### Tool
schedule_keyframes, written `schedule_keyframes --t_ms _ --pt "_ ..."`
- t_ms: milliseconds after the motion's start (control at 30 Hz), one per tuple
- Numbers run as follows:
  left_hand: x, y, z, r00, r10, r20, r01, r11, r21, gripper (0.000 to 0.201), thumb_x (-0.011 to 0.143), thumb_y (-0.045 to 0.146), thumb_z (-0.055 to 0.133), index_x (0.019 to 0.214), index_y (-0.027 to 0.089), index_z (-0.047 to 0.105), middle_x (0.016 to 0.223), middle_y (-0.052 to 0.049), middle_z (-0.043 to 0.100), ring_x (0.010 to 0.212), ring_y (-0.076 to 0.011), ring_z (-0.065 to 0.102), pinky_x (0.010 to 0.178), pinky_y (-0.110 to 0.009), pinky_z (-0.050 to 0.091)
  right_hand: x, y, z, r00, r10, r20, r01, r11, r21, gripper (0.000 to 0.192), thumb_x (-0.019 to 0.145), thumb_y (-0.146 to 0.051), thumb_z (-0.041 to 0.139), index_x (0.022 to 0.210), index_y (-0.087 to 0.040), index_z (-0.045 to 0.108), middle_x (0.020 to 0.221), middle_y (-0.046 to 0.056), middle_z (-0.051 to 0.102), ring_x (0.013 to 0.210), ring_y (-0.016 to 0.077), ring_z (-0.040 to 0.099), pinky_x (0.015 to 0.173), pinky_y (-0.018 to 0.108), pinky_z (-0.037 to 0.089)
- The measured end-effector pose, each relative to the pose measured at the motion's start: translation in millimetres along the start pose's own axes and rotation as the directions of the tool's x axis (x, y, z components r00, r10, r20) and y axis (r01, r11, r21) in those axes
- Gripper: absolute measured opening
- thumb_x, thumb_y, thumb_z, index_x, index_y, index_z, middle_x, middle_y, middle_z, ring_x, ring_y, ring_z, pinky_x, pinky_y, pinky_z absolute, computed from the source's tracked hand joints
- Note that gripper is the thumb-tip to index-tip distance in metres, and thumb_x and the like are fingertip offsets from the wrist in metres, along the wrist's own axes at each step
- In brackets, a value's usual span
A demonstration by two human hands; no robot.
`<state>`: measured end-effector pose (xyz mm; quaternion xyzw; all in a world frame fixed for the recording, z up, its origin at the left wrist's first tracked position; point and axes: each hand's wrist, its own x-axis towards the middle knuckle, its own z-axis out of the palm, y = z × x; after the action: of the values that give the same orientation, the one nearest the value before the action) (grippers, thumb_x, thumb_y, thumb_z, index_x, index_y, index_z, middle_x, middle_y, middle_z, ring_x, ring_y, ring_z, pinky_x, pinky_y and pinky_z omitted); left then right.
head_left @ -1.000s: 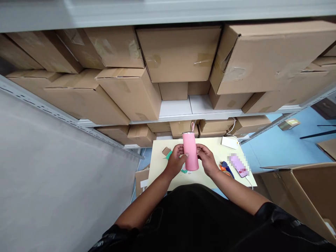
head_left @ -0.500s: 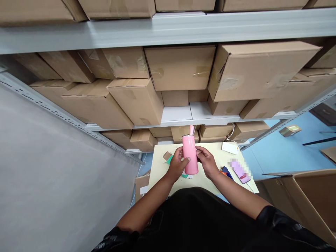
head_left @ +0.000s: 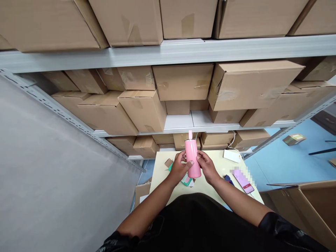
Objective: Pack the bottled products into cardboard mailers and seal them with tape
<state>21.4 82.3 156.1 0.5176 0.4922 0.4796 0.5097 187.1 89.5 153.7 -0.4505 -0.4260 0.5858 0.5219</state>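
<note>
A pink cylindrical bottle (head_left: 192, 157) with a pink loop at its top is held upright over a small pale yellow table (head_left: 210, 185). My left hand (head_left: 179, 168) grips its left side, thumb across the front. My right hand (head_left: 206, 167) holds its right side, fingers against the body. Under the bottle, on the table, lie a green and white packet (head_left: 187, 180) and a small cardboard scrap (head_left: 168, 162).
A phone (head_left: 243, 181) on a cable, a white charger block (head_left: 231, 156) and a blue and orange tool (head_left: 228, 179) lie on the table's right. Metal shelves (head_left: 183, 50) packed with cardboard boxes rise behind. An open large box (head_left: 309, 206) stands at the right, a grey wall at the left.
The view has tilted upward, showing a higher shelf of boxes. Both hands still hold the pink bottle, which has turned slightly, and my right fingers have shifted on its side.
</note>
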Motion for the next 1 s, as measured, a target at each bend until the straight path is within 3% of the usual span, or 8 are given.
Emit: schedule_keyframes --t_ms 133,233,400,567,800,900,1000 --pt "3.1 5.0 -3.0 0.998 -0.017 0.058 0.021 0.998 -0.067 0.074 0.076 0.046 0.085 0.138 0.022 0.053 0.123 -0.011 0.061 0.107 -0.0241 0.061 0.086 -0.038 0.056 1.5 -1.3 1.9 1.0 0.004 -0.017 -0.003 1.0 0.028 0.047 0.085 -0.057 0.072 0.122 -0.028 0.07 0.121 0.007 0.073 0.103 0.0266 0.066 0.085 0.04 0.054" --pt "4.9 8.3 -3.6 0.999 -0.027 0.031 0.031 0.992 -0.121 0.072 0.079 0.042 0.082 0.139 0.022 0.048 0.12 -0.01 0.062 0.105 -0.0231 0.063 0.089 -0.039 0.055 3.7 -4.4 1.7 0.999 0.033 -0.034 -0.032 0.999 0.04 0.047 0.085 -0.058 0.07 0.121 -0.027 0.07 0.119 0.007 0.073 0.097 0.0256 0.065 0.076 0.037 0.053" --pt "6.3 7.0 -1.0 1.0 -0.009 -0.007 0.007 0.978 -0.209 0.055 0.079 0.035 0.079 0.123 0.022 0.049 0.116 -0.01 0.066 0.108 -0.0233 0.066 0.096 -0.041 0.052 5.5 -6.8 2.5 0.997 0.072 -0.014 -0.072 0.997 0.036 0.05 0.083 -0.059 0.072 0.122 -0.026 0.07 0.116 0.007 0.074 0.095 0.0259 0.066 0.075 0.037 0.054" --pt "6.2 5.2 2.4 0.999 0.002 0.053 0.01 0.973 -0.233 0.038 0.086 0.035 0.071 0.117 0.022 0.052 0.115 -0.009 0.07 0.11 -0.0242 0.067 0.099 -0.043 0.051 5.5 -2.9 4.0 0.999 0.044 0.012 -0.044 0.999 0.002 0.045 0.086 -0.059 0.069 0.116 -0.026 0.072 0.117 0.006 0.075 0.104 0.0287 0.067 0.083 0.04 0.054" --pt "8.8 3.0 -3.1 1.0 0.014 0.01 -0.014 0.999 -0.048 0.06 0.082 0.051 0.08 0.129 0.022 0.057 0.124 -0.011 0.064 0.109 -0.0244 0.063 0.085 -0.036 0.056 6.8 -5.8 5.8 0.998 0.053 -0.013 -0.053 0.998 0.02 0.047 0.086 -0.06 0.068 0.118 -0.026 0.071 0.116 0.007 0.074 0.095 0.0256 0.066 0.074 0.037 0.053" --pt "9.5 5.0 -5.6 0.999 0.006 0.036 -0.002 0.996 -0.091 0.067 0.078 0.051 0.084 0.131 0.02 0.057 0.123 -0.012 0.065 0.11 -0.026 0.062 0.087 -0.038 0.055 8.2 -7.5 7.4 0.998 0.056 -0.023 -0.055 0.998 0.034 0.045 0.086 -0.058 0.067 0.117 -0.026 0.072 0.113 0.007 0.074 0.09 0.0238 0.065 0.071 0.035 0.052" --pt "9.7 8.5 -6.2 0.998 -0.006 0.066 0.016 0.988 -0.153 0.061 0.08 0.047 0.082 0.129 0.02 0.058 0.125 -0.013 0.067 0.111 -0.026 0.064 0.093 -0.04 0.054 10.4 -7.9 9.1 0.999 0.042 -0.03 -0.041 0.998 0.041 0.043 0.083 -0.053 0.072 0.116 -0.025 0.072 0.106 0.005 0.074 0.085 0.0215 0.063 0.07 0.034 0.05"
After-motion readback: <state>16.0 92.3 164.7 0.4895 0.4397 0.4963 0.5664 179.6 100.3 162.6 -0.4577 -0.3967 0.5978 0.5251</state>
